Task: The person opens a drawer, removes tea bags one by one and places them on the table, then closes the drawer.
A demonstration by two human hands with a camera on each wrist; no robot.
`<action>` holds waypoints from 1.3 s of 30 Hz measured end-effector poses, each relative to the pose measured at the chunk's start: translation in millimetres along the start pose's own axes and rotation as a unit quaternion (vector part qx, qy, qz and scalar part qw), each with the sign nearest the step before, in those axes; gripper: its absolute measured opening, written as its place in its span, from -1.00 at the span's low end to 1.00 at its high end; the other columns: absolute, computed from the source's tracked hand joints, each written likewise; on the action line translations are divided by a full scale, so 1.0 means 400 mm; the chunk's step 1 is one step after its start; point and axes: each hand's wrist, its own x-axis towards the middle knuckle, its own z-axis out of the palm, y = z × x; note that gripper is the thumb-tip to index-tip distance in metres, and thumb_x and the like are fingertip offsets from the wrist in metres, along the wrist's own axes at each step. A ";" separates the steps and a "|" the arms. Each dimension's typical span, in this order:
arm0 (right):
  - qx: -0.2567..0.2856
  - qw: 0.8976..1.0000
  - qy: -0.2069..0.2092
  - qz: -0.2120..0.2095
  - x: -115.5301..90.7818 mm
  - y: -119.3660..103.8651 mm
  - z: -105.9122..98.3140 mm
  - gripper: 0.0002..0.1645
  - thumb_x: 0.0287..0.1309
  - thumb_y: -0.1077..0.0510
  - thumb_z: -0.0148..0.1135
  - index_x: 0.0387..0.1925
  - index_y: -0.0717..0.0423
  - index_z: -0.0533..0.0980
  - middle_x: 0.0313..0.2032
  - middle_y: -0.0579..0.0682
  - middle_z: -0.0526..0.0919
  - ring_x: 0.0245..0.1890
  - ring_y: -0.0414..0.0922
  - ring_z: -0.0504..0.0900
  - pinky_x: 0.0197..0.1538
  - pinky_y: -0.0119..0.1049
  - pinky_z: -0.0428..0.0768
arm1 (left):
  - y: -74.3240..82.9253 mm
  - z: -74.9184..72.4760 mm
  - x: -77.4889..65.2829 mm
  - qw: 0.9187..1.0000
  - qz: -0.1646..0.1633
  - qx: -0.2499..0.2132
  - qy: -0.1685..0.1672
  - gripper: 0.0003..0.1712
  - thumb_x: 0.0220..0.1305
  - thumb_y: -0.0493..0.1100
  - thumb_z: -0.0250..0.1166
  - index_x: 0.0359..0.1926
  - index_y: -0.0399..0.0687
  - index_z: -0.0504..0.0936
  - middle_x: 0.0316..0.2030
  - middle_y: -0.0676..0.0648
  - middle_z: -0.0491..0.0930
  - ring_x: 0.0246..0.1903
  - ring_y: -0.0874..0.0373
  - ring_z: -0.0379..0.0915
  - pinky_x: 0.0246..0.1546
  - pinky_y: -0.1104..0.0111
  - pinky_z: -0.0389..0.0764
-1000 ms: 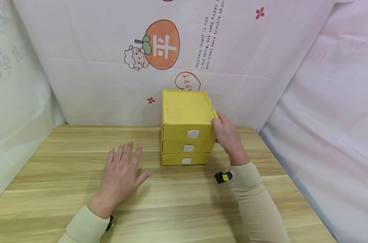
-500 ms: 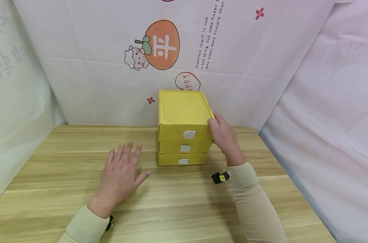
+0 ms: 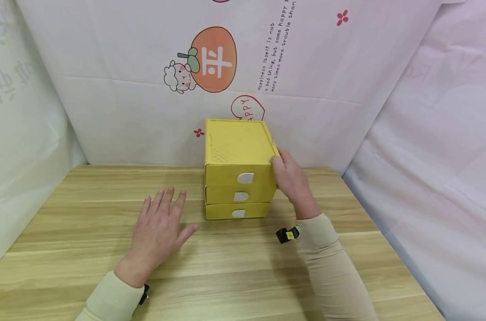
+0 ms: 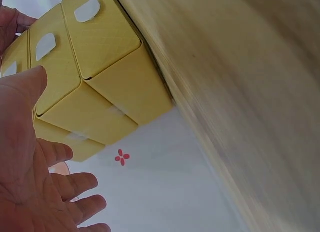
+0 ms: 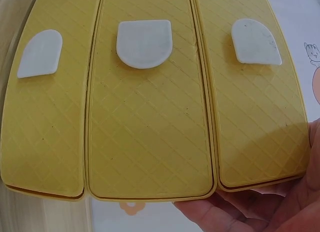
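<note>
A yellow three-drawer storage box point(image 3: 238, 142) stands upright at the back of the wooden table, its drawers closed. Each drawer front carries a white rounded tab point(image 5: 144, 44). My right hand point(image 3: 292, 178) grips the box's upper right edge, thumb at the top front corner and fingers along the side; in the right wrist view, fingers point(image 5: 215, 214) show behind the drawer fronts. To the left of the box, my left hand point(image 3: 156, 229) is spread palm down, apart from it. The left wrist view shows that hand's straight fingers point(image 4: 75, 184) beside the box's left side.
The wooden table point(image 3: 226, 281) ends at a white printed cloth point(image 3: 126, 53) hung behind the box. More white cloth point(image 3: 435, 147) hangs at both sides. A small black wrist camera point(image 3: 287, 235) sits at the right cuff.
The yellow storage box has shifted a little to the left, with my right hand and forearm moving along with it. My left hand has stayed almost still.
</note>
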 end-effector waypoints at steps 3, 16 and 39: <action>0.000 1.000 0.002 0.000 0.000 -0.003 0.004 -0.25 0.46 -0.21 -0.30 0.59 -0.18 0.23 0.24 0.03 0.56 -0.03 0.07 0.60 -0.09 -0.06 0.68 | 0.000 0.001 0.002 1.000 -0.003 -0.006 -0.002 0.01 0.39 0.42 0.18 0.57 -0.17 0.27 0.50 -0.42 0.26 0.49 -0.42 0.17 0.50 -0.31 0.11; -0.007 1.000 0.000 -0.007 0.001 -0.016 0.016 -0.24 0.46 -0.21 -0.32 0.60 -0.16 0.22 0.25 0.03 0.55 0.00 0.08 0.59 -0.03 -0.01 0.67 | -0.011 -0.017 0.014 0.999 -0.007 -0.046 0.027 -0.02 0.39 0.31 0.29 0.52 -0.30 0.31 0.44 -0.47 0.33 0.43 -0.43 0.26 0.45 -0.32 0.21; -0.012 1.000 0.000 -0.014 0.004 -0.028 0.035 -0.25 0.48 -0.19 -0.33 0.60 -0.14 0.22 0.22 0.03 0.57 -0.01 0.07 0.60 0.05 0.04 0.62 | -0.023 -0.048 0.071 0.975 -0.065 -0.207 0.047 -0.17 0.63 0.19 0.00 0.57 -0.36 0.18 0.50 -0.41 0.26 0.44 -0.42 0.24 0.40 -0.27 0.32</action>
